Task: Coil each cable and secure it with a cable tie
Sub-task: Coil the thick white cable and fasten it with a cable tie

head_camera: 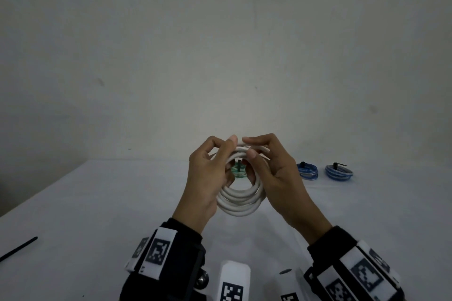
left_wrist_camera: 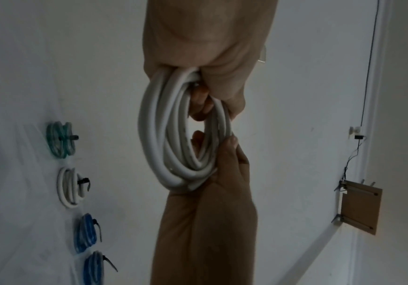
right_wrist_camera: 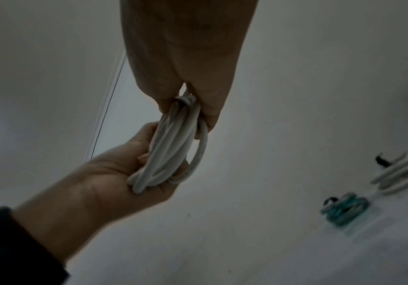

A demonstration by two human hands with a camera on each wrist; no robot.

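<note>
Here, two hands are holding up a coil of white cable.
A loose black tie [head_camera: 18, 249] is lying far left on the white table [head_camera: 97, 203]. The left hand [head_camera: 208, 173] is curling its fingers around the white cable [head_camera: 241, 203], above the table. The right hand [head_camera: 276, 173] is pinching the coil's top. Green [head_camera: 238, 170] and blue coils [head_camera: 307, 171] are sitting tied behind.

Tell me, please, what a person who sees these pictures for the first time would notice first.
First, the thick white round cable coil held upright above the white table by the left hand and the right hand, with no tie on it that I can see. Behind it, a row of small tied coils lies on the table: one green, one white, two blue. A loose black cable tie lies at the left edge.
</note>
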